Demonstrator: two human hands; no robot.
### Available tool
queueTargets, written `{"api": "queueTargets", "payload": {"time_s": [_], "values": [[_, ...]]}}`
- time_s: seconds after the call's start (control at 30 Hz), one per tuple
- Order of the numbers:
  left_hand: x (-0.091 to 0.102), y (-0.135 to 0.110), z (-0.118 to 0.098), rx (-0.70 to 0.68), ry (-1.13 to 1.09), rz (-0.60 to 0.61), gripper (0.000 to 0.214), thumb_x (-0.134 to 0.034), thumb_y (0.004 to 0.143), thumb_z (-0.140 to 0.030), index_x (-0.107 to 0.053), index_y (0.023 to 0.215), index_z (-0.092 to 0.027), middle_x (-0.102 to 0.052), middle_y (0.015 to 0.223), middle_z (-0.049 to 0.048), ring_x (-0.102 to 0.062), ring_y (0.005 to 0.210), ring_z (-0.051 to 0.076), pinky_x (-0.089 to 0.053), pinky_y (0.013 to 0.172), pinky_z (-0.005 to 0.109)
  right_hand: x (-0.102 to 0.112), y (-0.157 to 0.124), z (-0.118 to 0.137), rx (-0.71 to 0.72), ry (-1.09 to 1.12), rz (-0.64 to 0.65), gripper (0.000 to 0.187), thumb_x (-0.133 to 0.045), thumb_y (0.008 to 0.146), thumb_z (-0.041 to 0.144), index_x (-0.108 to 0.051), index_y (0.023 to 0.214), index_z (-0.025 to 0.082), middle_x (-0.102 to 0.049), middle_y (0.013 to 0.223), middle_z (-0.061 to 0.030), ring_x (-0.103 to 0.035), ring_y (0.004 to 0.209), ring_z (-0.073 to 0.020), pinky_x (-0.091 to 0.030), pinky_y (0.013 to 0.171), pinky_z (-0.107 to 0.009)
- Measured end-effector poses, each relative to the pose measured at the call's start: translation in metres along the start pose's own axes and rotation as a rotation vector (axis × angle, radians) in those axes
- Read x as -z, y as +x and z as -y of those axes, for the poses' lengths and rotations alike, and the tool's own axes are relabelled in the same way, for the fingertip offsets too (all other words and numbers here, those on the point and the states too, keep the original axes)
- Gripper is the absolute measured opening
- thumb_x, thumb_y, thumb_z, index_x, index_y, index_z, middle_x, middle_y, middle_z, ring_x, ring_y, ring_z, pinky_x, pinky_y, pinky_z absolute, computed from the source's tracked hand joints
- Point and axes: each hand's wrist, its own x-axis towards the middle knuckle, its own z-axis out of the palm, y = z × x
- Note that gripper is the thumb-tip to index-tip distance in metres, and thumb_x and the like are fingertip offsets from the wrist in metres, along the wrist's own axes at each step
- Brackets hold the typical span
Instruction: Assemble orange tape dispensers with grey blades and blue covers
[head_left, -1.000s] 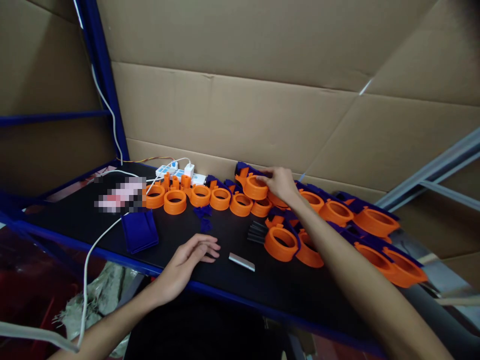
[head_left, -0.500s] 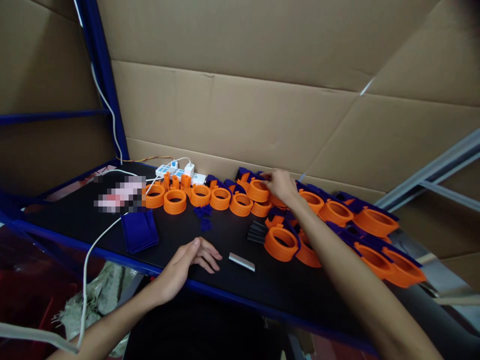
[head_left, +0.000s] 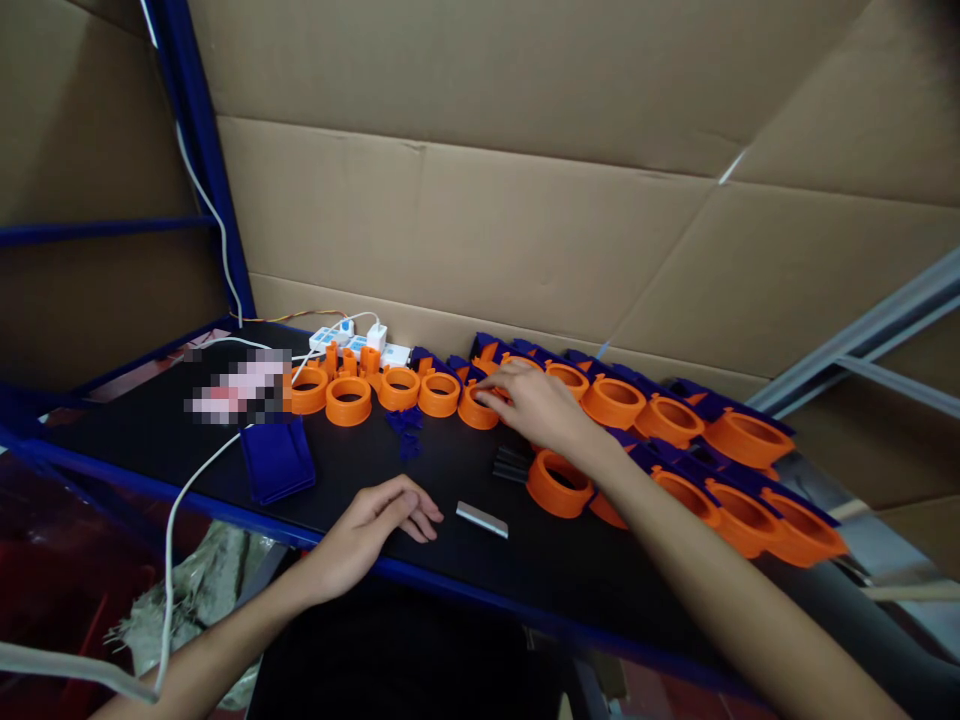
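My right hand (head_left: pixel 531 402) reaches over the back row, its fingertips at the rim of an orange ring-shaped part (head_left: pixel 476 412). Those fingers are bent and apart, and I cannot see anything lifted in them. The palm hides some neighbouring rings. My left hand (head_left: pixel 397 512) hangs loosely near the front edge of the black table (head_left: pixel 352 450), fingers half curled, holding nothing. Just to its right lies a small grey metal bar (head_left: pixel 482 519). Several black strips (head_left: pixel 511 463) lie beside a front orange ring with a blue part attached (head_left: pixel 559 487).
More orange rings with blue parts (head_left: pixel 746 515) crowd the right side. Blue flat pieces (head_left: pixel 277 460) are stacked at left, and small blue scraps (head_left: pixel 406 430) lie mid-table. A white power strip (head_left: pixel 352 345) with cables stands behind. A cardboard wall (head_left: pixel 465 220) closes the back.
My right hand has moved left and slightly toward me, from the rear rings to one further left. The left hand stays in place, its thumb now lying over the fingers.
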Motion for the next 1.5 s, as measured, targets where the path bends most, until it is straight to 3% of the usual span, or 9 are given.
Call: {"api": "queueTargets", "payload": {"time_s": [0.2, 0.4, 0.63, 0.87, 1.03, 1.17, 1.27, 1.4, 1.5], "values": [[-0.001, -0.001, 0.0, 0.0, 0.089, 0.017, 0.034, -0.049, 0.099, -0.041, -0.069, 0.102, -0.014, -0.072, 0.097, 0.0116, -0.068, 0.089, 0.022, -0.053, 0.083, 0.036, 0.008, -0.006, 0.046, 0.209, 0.078, 0.145, 0.034, -0.056, 0.097, 0.034, -0.063, 0.126, 0.02, -0.066, 0.122, -0.0117, -0.061, 0.113, -0.026, -0.048, 0.093, -0.037], [-0.001, 0.0, -0.001, -0.012, 0.115, 0.013, 0.034, -0.048, 0.099, -0.041, -0.068, 0.102, -0.014, -0.072, 0.095, 0.0113, -0.068, 0.088, 0.022, -0.052, 0.084, 0.036, -0.026, 0.046, 0.079, 0.151, 0.032, 0.204, 0.034, -0.058, 0.094, 0.025, -0.061, 0.128, 0.02, -0.065, 0.126, -0.0123, -0.061, 0.117, -0.027, -0.048, 0.094, -0.035], [0.001, -0.002, 0.001, -0.025, 0.14, 0.023, 0.034, -0.047, 0.099, -0.04, -0.069, 0.102, -0.014, -0.073, 0.097, 0.0122, -0.069, 0.089, 0.023, -0.051, 0.085, 0.038, -0.059, 0.082, 0.082, 0.056, 0.03, 0.223, 0.022, -0.052, 0.093, 0.017, -0.068, 0.109, 0.015, -0.071, 0.113, -0.015, -0.067, 0.103, -0.028, -0.049, 0.084, -0.033], [0.002, -0.001, 0.001, -0.01, 0.101, 0.026, 0.031, -0.05, 0.098, -0.038, -0.07, 0.1, -0.015, -0.072, 0.095, 0.0112, -0.069, 0.089, 0.024, -0.051, 0.086, 0.04, -0.044, 0.078, 0.08, 0.038, 0.114, 0.131, 0.024, -0.051, 0.096, 0.021, -0.066, 0.115, 0.02, -0.068, 0.123, -0.0114, -0.066, 0.109, -0.0257, -0.047, 0.086, -0.03], [0.0, 0.001, 0.007, -0.07, -0.198, -0.109, 0.023, -0.055, 0.096, -0.036, -0.064, 0.109, -0.02, -0.068, 0.118, 0.0126, -0.065, 0.107, 0.029, -0.055, 0.088, 0.047, -0.013, 0.053, 0.08, 0.035, 0.198, 0.025, 0.024, -0.056, 0.097, 0.025, -0.065, 0.118, 0.02, -0.069, 0.121, -0.0092, -0.066, 0.105, -0.0213, -0.046, 0.085, -0.028], [0.003, 0.004, 0.005, -0.139, -0.512, -0.204, 0.027, -0.053, 0.095, -0.038, -0.062, 0.115, -0.022, -0.059, 0.138, 0.0117, -0.051, 0.131, 0.034, -0.049, 0.1, 0.054, 0.008, 0.006, 0.092, 0.065, 0.481, -0.048, 0.018, -0.062, 0.094, 0.026, -0.068, 0.109, 0.017, -0.073, 0.095, -0.0056, -0.065, 0.078, -0.0147, -0.046, 0.072, -0.025], [0.006, 0.005, -0.003, -0.175, -0.701, -0.295, 0.039, -0.049, 0.096, -0.045, -0.061, 0.123, -0.02, -0.058, 0.141, 0.0125, -0.047, 0.136, 0.033, -0.045, 0.105, 0.051, 0.017, -0.034, 0.108, 0.102, 0.695, 0.017, 0.015, -0.064, 0.093, 0.026, -0.069, 0.103, 0.017, -0.071, 0.085, -0.0021, -0.061, 0.068, -0.0113, -0.045, 0.065, -0.022], [0.008, 0.003, -0.01, -0.108, -0.773, -0.363, 0.046, -0.05, 0.095, -0.048, -0.058, 0.131, -0.02, -0.059, 0.141, 0.0146, -0.061, 0.121, 0.031, -0.049, 0.102, 0.051, 0.016, -0.079, 0.124, 0.153, 0.871, 0.185, 0.016, -0.062, 0.095, 0.03, -0.071, 0.103, 0.019, -0.071, 0.084, -0.001, -0.061, 0.066, -0.0098, -0.048, 0.064, -0.019], [0.006, 0.001, -0.01, -0.018, -0.719, -0.365, 0.048, -0.055, 0.094, -0.046, -0.059, 0.129, -0.014, -0.071, 0.121, 0.0179, -0.072, 0.093, 0.027, -0.057, 0.089, 0.047, 0.005, -0.103, 0.122, 0.113, 0.812, 0.131, 0.027, -0.061, 0.095, 0.033, -0.067, 0.12, 0.023, -0.073, 0.106, -0.0056, -0.068, 0.085, -0.0141, -0.054, 0.076, -0.023]]}}
